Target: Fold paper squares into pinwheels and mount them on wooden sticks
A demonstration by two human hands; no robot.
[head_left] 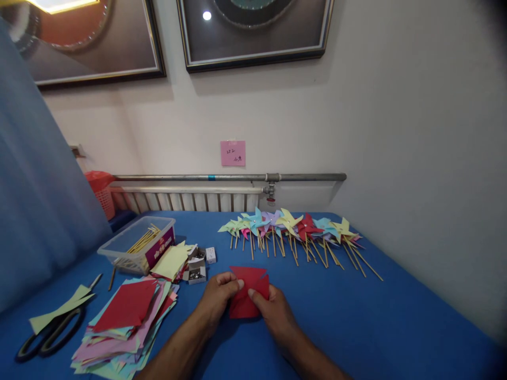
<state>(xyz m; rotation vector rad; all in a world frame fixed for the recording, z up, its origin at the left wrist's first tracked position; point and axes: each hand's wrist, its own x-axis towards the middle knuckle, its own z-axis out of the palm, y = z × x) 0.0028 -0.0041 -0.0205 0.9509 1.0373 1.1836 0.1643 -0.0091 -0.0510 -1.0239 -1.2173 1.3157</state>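
Between my two hands is a red paper square [249,306] with slits cut in from its corners, held just above the blue table. My left hand [220,293] pinches its left side, thumb on top. On the right side my right hand [273,309] grips the paper, thumb pressed on its face and fingers behind. Left of my hands lies a stack of coloured paper squares [125,306], a red one on top. Small boxes of metal pins [197,275] stand beyond my left hand, by a smaller pile of paper [172,260].
Finished paper pinwheels on sticks [288,224] lie in a row at the back. A clear plastic tub [114,243] holds thin sticks. Black-handled scissors [61,330] lie far left under a pale green paper strip [65,307]. A radiator [186,200] and wall bound the blue table [336,327].
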